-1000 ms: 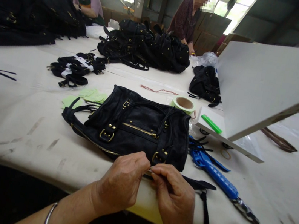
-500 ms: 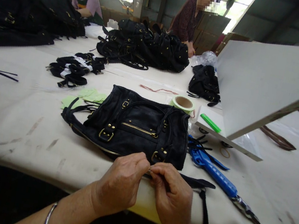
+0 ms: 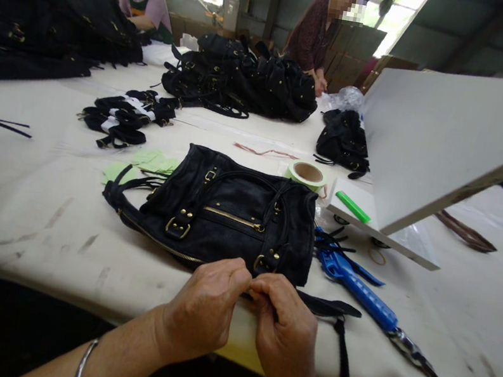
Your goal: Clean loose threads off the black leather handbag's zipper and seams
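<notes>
From your head camera, your left hand (image 3: pixel 205 309) and right hand (image 3: pixel 287 336) meet at the near edge of the cream cloth-covered worktop (image 3: pixel 36 204). Both grips are narrow, thumbs and fingertips pinched together and touching each other. The right grip is closed on the left end of a flat black strap (image 3: pixel 328 305), which runs right and then drops over the worktop's near edge. What the left grip pinches is hidden by your fingers. Touching your knuckles on the far side lies the black suede handbag (image 3: pixel 228 210), flat, its brass zip and buckles facing up. Just right of it is a blue-handled tool (image 3: pixel 359 293). Beyond that a roll of pale green tape (image 3: pixel 308 173) sits beside a tilted white board (image 3: pixel 448 138). Pale green paper tags (image 3: pixel 150 162) lie at the bag's far left corner. A heap of black bags (image 3: pixel 245 81) sits far off, with two other people behind it.
</notes>
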Demonstrator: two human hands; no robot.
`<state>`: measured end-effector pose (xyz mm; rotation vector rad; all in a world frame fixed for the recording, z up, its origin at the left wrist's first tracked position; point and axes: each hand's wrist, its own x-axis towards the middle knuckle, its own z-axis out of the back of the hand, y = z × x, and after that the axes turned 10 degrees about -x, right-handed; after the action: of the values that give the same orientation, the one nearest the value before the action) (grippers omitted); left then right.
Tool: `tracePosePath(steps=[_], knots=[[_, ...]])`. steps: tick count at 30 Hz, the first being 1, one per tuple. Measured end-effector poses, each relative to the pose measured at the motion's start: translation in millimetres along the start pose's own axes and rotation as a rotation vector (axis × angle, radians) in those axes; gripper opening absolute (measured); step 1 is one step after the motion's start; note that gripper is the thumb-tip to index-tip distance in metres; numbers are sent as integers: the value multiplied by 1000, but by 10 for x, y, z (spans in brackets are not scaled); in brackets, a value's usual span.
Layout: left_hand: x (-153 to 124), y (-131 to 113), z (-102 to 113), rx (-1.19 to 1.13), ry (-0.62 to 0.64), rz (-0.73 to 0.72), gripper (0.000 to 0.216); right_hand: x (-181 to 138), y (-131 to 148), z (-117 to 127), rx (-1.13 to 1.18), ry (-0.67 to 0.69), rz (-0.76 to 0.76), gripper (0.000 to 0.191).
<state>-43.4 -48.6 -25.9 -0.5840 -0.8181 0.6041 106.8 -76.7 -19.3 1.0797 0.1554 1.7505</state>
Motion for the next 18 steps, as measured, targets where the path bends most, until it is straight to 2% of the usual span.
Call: tracePosePath(steps=[11, 14, 18], knots=[[28, -4, 17, -9, -30, 16, 16, -10, -32, -11, 56, 4, -41, 20], [40, -22, 33, -1, -51, 42, 14, -34, -40, 4, 112, 30, -114, 17], [17, -49, 70, 2, -69, 72, 16, -68, -44, 35, 255, 53, -291, 12]])
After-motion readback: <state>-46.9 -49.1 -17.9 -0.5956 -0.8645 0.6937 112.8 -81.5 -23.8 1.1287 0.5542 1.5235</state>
